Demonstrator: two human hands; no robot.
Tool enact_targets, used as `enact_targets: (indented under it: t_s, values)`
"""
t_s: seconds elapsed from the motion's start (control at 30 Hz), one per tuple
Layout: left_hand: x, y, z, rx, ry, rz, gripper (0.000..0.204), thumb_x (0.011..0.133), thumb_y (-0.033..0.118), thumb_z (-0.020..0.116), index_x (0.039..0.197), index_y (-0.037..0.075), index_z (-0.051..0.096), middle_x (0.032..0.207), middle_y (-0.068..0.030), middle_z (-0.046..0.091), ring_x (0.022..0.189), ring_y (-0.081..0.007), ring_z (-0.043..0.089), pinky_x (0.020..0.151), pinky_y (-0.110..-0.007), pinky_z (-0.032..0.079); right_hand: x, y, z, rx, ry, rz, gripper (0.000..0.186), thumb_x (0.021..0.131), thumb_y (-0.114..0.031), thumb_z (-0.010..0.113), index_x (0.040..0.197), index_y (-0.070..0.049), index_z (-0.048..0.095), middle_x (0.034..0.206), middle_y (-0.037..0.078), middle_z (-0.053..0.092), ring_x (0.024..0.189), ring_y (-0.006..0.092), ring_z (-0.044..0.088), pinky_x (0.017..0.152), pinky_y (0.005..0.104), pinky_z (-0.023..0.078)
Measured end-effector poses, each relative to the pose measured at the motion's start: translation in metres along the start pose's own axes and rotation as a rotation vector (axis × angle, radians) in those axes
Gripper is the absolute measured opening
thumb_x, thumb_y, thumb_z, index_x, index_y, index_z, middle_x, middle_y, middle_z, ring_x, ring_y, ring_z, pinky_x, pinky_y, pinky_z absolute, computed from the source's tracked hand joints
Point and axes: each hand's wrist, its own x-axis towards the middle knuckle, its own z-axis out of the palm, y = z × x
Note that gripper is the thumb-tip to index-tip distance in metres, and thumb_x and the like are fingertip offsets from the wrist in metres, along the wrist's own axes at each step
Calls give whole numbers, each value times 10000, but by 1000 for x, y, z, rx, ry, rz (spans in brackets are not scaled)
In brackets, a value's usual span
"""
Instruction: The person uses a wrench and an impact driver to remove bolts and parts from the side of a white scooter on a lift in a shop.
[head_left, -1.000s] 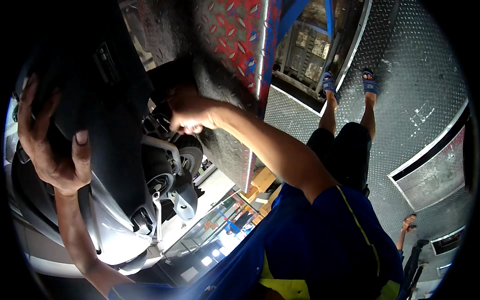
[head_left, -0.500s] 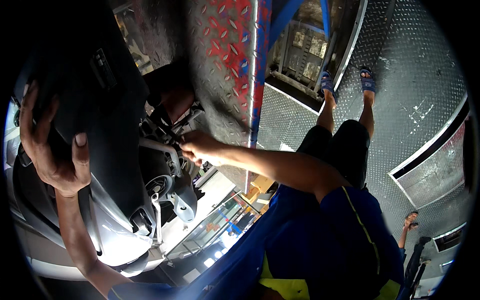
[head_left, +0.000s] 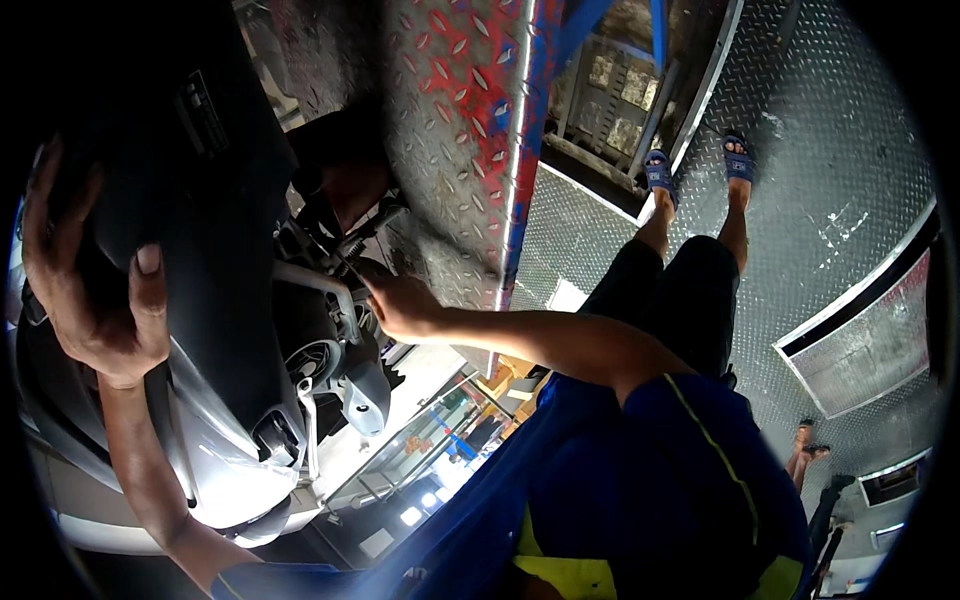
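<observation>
My left hand point(head_left: 100, 300) rests open on the dark body panel point(head_left: 220, 250) of a black and silver scooter point(head_left: 235, 460) at the left, fingers spread. My right hand point(head_left: 400, 305) is closed round what looks like a dark slender tool point(head_left: 355, 265), partly hidden by the fingers, beside the scooter's exposed underside, where a spring point(head_left: 355, 245), a grey bracket point(head_left: 320, 280) and other metal parts show.
A ramp of tread plate point(head_left: 470, 120) with worn red and blue paint runs beside the scooter. My sandalled feet point(head_left: 738, 165) stand on a steel floor point(head_left: 820, 260) beside a framed pit point(head_left: 610, 100). Another person's feet point(head_left: 805, 440) show lower right. A glass counter point(head_left: 420, 450) lies beyond.
My right hand has come down from higher in the mechanism to beside the bracket, its arm now more level. My left hand has shifted slightly left and up on the panel.
</observation>
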Motion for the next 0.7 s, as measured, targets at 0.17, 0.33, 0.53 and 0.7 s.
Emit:
enact_targets:
  t_s: [0.17, 0.33, 0.53, 0.7]
  values:
    - [-13, 30, -13, 12, -87, -84, 512, 874, 154, 660, 1353, -6, 574, 1460, -264, 513, 1387, -422, 476, 1156, -514, 392, -44, -25, 10, 583, -99, 173, 200, 1020, -70, 482, 1215, -27, 465, 657, 106, 545, 518, 176, 500, 456, 357, 436]
    - [-4, 9, -4, 76, -77, -33, 540, 920, 161, 630, 1430, 47, 495, 1479, -243, 492, 1417, -434, 436, 1173, -571, 370, 19, -46, -91, 856, -316, 431, 219, 942, -42, 528, 741, -104, 465, 607, -18, 434, 477, 73, 370, 393, 269, 323]
    - [-13, 14, -8, 35, -98, -58, 498, 907, 225, 664, 1355, 26, 572, 1395, -198, 597, 1364, -400, 506, 1149, -516, 406, 64, -69, -139, 664, -546, 275, 235, 791, -18, 604, 628, -112, 462, 538, -7, 437, 434, 70, 337, 368, 250, 223]
    - [-13, 12, -11, 40, -113, -103, 490, 913, 227, 663, 1352, 29, 572, 1378, -180, 616, 1346, -397, 523, 1141, -512, 419, 7, -7, -37, 268, -294, -4, 322, 915, -99, 605, 1194, 11, 489, 897, 178, 629, 763, 230, 629, 699, 389, 518]
